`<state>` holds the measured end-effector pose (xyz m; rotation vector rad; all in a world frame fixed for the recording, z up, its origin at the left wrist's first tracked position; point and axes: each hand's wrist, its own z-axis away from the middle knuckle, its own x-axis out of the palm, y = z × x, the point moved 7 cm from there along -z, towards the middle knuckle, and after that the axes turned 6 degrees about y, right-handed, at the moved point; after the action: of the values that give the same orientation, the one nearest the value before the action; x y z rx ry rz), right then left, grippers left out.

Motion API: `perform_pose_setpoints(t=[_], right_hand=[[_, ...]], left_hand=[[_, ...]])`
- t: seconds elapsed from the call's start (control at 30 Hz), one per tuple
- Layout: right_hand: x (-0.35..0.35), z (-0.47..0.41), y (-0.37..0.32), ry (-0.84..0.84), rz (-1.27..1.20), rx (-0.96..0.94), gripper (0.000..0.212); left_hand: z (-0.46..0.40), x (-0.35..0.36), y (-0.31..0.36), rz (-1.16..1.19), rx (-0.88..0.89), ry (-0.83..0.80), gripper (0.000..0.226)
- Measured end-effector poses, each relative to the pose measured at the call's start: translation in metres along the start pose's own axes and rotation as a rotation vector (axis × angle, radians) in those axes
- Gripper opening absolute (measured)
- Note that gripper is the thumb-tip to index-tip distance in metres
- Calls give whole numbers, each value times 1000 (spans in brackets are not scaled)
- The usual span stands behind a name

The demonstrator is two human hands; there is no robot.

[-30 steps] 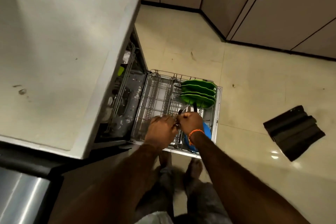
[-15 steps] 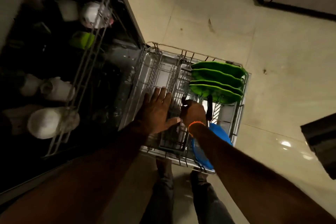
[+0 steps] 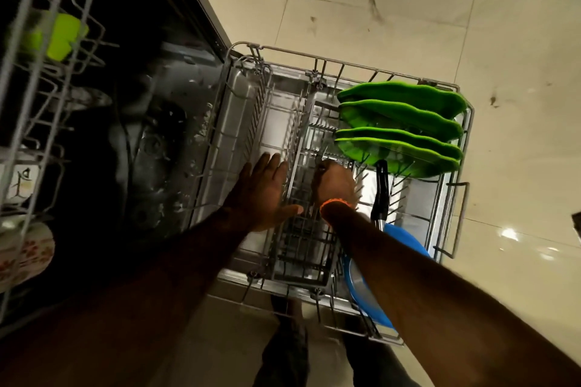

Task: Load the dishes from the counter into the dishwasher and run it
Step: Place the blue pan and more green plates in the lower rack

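The lower dishwasher rack [image 3: 352, 67] is pulled out over the floor. Several green plates [image 3: 405, 122] stand on edge at its far right. A blue dish [image 3: 367, 289] leans at its near right, beside a black-handled utensil [image 3: 381, 185]. My left hand [image 3: 264, 195] lies flat with straight fingers on the left side of the cutlery basket [image 3: 301, 248]. My right hand [image 3: 334, 184], with an orange wristband, is curled over the basket's far end around cutlery; only a thin metal tip shows above the knuckles.
The upper rack [image 3: 34, 82] at left carries a green cup [image 3: 59, 38] and white cups [image 3: 28, 248]. The dark dishwasher tub [image 3: 147, 141] sits between the racks. Tiled floor [image 3: 408, 9] surrounds the lower rack. My legs [image 3: 289, 349] stand below it.
The camera has dropped closer to the lower rack and the countertop has left view. My left hand opened from a curled grip and now lies flat on the basket. My right hand stays curled.
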<state>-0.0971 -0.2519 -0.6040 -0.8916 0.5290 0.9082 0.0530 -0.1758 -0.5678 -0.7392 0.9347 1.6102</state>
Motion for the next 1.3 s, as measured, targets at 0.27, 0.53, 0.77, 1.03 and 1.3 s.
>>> perform_pose_setpoints(t=[0.27, 0.53, 0.77, 1.03, 1.3], right_hand=[[6, -8, 6, 21, -19, 35, 20], [-11, 9, 12, -22, 4, -10, 21], [-33, 19, 20, -7, 18, 53, 23], [-1, 6, 16, -24, -62, 123, 27], [6, 6, 14, -41, -58, 61, 35]], left_hand=[[-14, -7, 7, 1, -23, -5, 109], [-4, -21, 19, 46, -54, -37, 113], [12, -42, 29, 80, -68, 8, 107], [9, -13, 19, 26, -24, -14, 107], [16, -7, 7, 27, -20, -54, 125]])
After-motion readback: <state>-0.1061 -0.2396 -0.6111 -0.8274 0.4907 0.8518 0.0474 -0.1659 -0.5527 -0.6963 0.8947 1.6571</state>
